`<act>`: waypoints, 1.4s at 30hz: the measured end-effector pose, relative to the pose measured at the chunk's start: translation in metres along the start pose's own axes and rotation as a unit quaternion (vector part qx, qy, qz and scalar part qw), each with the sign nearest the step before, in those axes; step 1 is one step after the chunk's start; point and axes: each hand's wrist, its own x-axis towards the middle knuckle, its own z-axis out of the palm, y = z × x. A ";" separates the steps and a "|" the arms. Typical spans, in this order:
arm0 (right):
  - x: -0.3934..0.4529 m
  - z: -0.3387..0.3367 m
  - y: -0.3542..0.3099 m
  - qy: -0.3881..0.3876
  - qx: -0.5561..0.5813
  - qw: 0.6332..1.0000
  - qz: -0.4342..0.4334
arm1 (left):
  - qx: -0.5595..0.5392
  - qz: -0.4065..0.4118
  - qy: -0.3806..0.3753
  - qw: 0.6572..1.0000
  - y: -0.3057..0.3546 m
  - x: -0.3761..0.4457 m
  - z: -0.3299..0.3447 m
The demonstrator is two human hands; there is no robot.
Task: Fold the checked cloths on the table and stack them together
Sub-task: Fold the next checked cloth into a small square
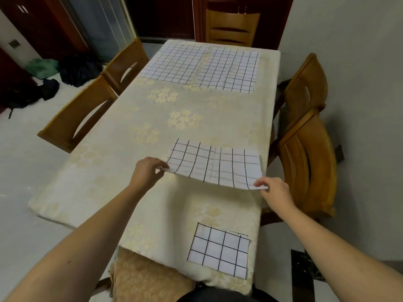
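A white cloth with a black check [214, 163] is held above the middle of the table, its near edge lifted. My left hand [147, 171] pinches its near left corner. My right hand [275, 189] pinches its near right corner. A small folded checked cloth [219, 250] lies flat near the table's front right edge. Two more checked cloths lie spread out at the far end: one on the left [174, 63] and one on the right [229, 69], side by side.
The table [152, 131] carries a cream floral tablecloth. Wooden chairs stand on the left [87, 114], on the right [305, 149] and at the far end [231, 27]. A cushioned seat [141, 277] sits under the near edge. Dark bags [50, 83] lie on the floor at left.
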 end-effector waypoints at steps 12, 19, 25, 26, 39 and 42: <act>-0.029 0.048 0.001 -0.059 -0.050 0.997 0.015 | -0.252 -0.412 -0.023 0.875 -0.006 -0.072 0.080; -0.024 0.076 -0.033 -0.165 -0.060 0.981 -0.080 | -0.312 -0.455 0.043 0.833 0.003 -0.075 0.088; -0.020 0.096 -0.052 -0.227 -0.097 0.962 -0.119 | -0.326 -0.501 0.063 0.799 0.011 -0.072 0.087; -0.019 0.099 -0.053 -0.232 -0.102 0.960 -0.120 | -0.326 -0.504 0.063 0.797 0.012 -0.071 0.087; -0.006 0.113 -0.054 -0.236 -0.142 0.954 -0.118 | -0.340 -0.487 0.077 0.801 0.004 -0.080 0.086; -0.002 0.116 -0.054 -0.229 -0.162 0.953 -0.114 | -0.343 -0.481 0.082 0.803 -0.004 -0.087 0.086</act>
